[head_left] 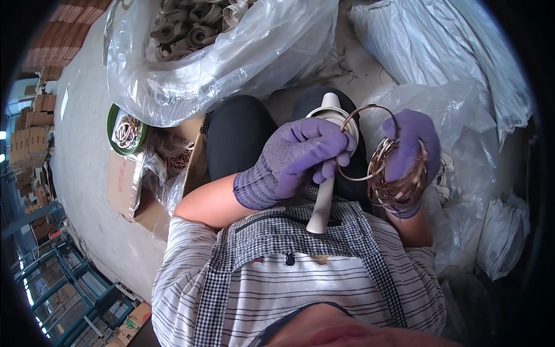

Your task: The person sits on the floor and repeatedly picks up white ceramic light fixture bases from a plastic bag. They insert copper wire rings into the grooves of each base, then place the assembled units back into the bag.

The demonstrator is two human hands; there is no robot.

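Both of my hands wear purple knit gloves. My left hand point(306, 153) is closed over my lap, its fingertips pinching a single thin brown ring point(370, 108). Beneath that hand is a white plastic fitting point(321, 211), with a round flange, a short spout on the far side and a flared stem pointing toward me. Whether the left palm also grips the fitting is hidden. My right hand point(411, 144) is closed on a thick bundle of brown rings point(399, 182). The pinched ring stretches across to the edge of this bundle.
A clear plastic bag point(231, 87) stands ahead, holding several grey-white plastic parts point(199, 32). On the left are a green basin point(111, 130) with rings and an open cardboard box point(196, 156) with more rings. White sacks point(439, 46) and clear plastic sheeting point(468, 191) lie on the right.
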